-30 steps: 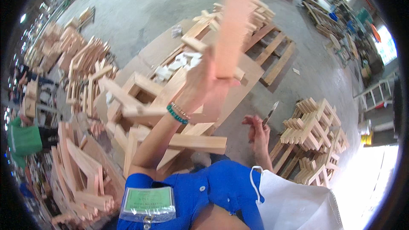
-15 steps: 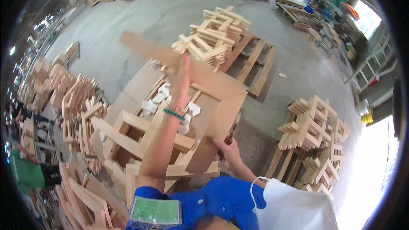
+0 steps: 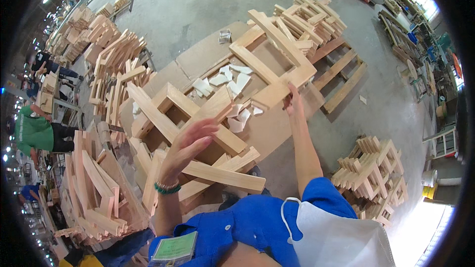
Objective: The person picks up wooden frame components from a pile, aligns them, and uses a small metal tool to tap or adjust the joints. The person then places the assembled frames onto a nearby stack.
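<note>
Concrete floor (image 3: 183, 24) surrounds the cardboard (image 3: 278, 131). Wooden frame (image 3: 277, 91): over it, long rail slanting far-left to near-right; right hand (image 3: 293, 101), nearer, grips its near edge; left hand (image 3: 192, 142), leftward of it, loosely spread and empty.

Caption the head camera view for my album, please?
Right hand touching a wooden frame near white scraps, left hand open.

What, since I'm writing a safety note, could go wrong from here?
The wooden frame might slip, as only the right hand is at its corner. Bracelets on the left wrist could snag on the crossed wooden bars nearby. The loose white pieces beside the frame may get caught under it.
</note>
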